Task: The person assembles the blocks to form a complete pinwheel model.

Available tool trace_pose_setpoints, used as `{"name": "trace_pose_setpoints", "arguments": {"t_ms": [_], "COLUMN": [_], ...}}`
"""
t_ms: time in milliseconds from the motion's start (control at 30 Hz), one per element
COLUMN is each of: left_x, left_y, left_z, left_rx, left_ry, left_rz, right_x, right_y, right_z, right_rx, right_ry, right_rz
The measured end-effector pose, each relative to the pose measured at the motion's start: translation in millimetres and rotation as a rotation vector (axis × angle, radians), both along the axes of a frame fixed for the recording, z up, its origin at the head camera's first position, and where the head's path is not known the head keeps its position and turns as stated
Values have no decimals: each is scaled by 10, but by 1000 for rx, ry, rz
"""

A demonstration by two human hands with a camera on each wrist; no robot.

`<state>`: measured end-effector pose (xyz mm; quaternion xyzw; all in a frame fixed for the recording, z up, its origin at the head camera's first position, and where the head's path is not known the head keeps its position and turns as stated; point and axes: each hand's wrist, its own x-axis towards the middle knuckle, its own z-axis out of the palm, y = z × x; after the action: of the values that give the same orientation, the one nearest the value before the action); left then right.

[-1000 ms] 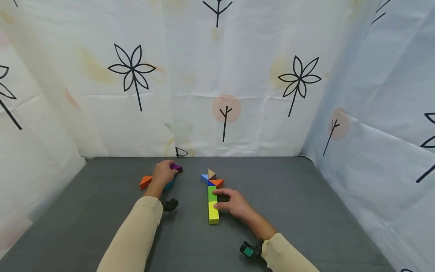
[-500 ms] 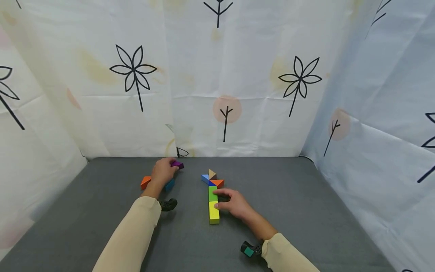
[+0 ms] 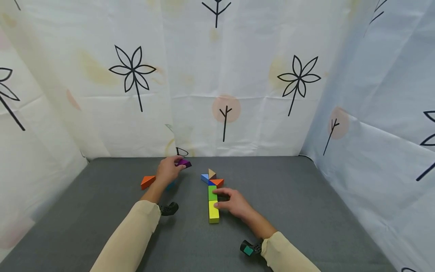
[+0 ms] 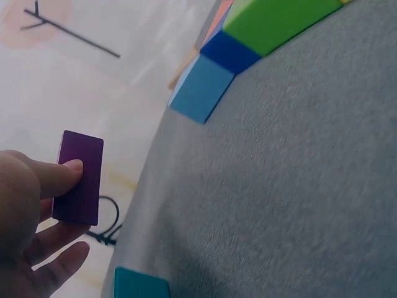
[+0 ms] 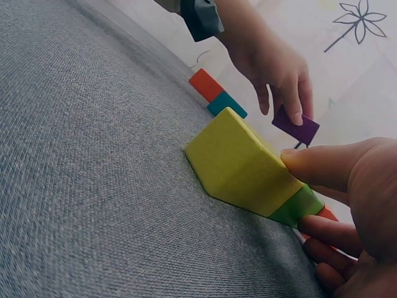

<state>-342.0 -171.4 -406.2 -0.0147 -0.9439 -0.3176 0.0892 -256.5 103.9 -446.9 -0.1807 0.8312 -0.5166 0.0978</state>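
My left hand [image 3: 166,170] pinches a purple block [image 4: 84,180] between thumb and fingers, held up above the far part of the table. My right hand [image 3: 235,204] rests beside a row of blocks, thumb at the yellow block [image 3: 213,212] and a finger at the green block [image 3: 212,193]. These two lie end to end. At the green one's far end sit a dark blue block [image 4: 231,53], an orange triangular block [image 3: 217,183], a light blue triangular block [image 3: 204,178] and a tan triangular block [image 3: 212,174].
An orange block [image 3: 147,182] lies on the grey table [image 3: 306,226] left of my left forearm. Partly hidden behind that wrist is a teal block [image 4: 141,284]. A white patterned cloth [image 3: 190,75] stands along the table's back edge.
My left hand has moved to the right with the purple block, toward the row, and more of the orange block at left shows. My right hand stays at the green and yellow blocks.
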Motion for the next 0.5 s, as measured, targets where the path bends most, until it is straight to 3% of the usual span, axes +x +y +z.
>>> {"name": "trace_pose_setpoints", "arguments": {"t_ms": [300,500], "left_x": [71,138], "left_y": [162,264], "left_z": [-19,-91], "left_rx": [14,5], "left_ry": [43,55], "left_rz": [-73,-90], "right_x": [7,-8], "right_y": [-4,-13], "right_z": [-11,-13], "right_rx": [8,18], "right_ry": [-1,-4], "right_rz": [-12,-22]}}
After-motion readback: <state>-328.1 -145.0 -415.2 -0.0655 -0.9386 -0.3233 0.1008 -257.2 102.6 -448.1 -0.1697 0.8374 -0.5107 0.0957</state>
